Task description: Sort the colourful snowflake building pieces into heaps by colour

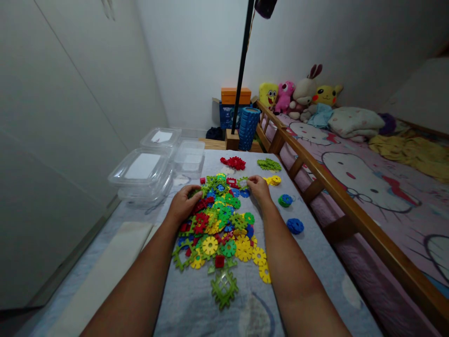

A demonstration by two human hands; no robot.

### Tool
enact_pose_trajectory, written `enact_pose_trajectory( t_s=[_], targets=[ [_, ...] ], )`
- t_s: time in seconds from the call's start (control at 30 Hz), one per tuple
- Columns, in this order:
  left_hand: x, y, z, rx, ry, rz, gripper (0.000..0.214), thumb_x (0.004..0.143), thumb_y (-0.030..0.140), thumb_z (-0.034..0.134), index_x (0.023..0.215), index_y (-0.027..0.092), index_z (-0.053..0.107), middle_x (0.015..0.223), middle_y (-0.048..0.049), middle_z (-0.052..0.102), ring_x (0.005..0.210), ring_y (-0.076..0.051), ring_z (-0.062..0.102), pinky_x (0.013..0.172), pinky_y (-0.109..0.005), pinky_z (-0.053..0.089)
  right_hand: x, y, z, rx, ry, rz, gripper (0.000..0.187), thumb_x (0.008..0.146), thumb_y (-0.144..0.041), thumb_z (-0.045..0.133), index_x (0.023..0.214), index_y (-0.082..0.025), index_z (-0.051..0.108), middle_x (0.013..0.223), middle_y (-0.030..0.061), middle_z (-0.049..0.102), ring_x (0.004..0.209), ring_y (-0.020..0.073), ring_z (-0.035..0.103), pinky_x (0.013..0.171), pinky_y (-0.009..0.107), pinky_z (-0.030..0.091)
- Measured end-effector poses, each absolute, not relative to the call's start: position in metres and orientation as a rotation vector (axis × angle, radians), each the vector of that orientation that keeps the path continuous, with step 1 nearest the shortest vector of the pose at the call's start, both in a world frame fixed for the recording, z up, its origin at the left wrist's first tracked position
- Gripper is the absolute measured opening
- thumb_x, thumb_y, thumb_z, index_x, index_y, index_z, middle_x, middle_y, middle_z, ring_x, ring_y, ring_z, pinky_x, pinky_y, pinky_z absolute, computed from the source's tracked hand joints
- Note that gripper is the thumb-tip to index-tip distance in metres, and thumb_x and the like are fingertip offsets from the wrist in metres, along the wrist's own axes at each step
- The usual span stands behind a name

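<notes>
A loose heap of plastic building pieces [224, 213] in green, yellow, red and blue spreads over the cloth, many of them notched discs and toothed square frames. At the heap's far right edge, my right hand [259, 188] pinches a light green toothed frame [242, 182]. My left hand [182, 204] rests against the heap's left side, its fingers curled by green and red pieces; what lies under the fingertips is partly hidden. Nearest to me lies a single green toothed frame [224, 289], with a red square piece [219, 261] just beyond it.
Sorted piles line the far and right sides: red pieces [234, 162], green frames [269, 164], yellow discs [273, 180], green-blue discs [285, 201] and blue discs [295, 226]. Clear plastic boxes [140, 169] stand at left. A wooden bed rail [315, 173] borders the right.
</notes>
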State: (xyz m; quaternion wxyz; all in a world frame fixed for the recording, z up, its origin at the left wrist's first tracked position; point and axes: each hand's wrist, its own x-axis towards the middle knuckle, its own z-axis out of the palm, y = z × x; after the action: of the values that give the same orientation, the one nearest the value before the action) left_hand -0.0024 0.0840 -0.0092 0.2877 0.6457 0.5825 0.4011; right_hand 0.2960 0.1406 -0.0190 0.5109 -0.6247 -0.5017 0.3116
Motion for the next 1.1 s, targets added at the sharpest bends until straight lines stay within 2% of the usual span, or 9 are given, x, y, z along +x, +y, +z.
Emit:
enact_pose_trajectory(
  t_s=[1.1],
  targets=[
    [-0.0009,0.0821,-0.0047,1.725,1.549,1.088,0.043,0.077,0.054,0.060,0.101,0.020,0.070,0.106,-0.0070,0.072,0.103,-0.026,0.064,0.100,-0.041,0.047,0.2968,0.1367,-0.0139,-1.513,-1.223,0.748,0.020,0.061,-0.035,0.063,0.074,-0.020,0.063,0.063,-0.0006,0.059,0.061,0.0155,0.053,0.057,0.027,0.040]
  ],
)
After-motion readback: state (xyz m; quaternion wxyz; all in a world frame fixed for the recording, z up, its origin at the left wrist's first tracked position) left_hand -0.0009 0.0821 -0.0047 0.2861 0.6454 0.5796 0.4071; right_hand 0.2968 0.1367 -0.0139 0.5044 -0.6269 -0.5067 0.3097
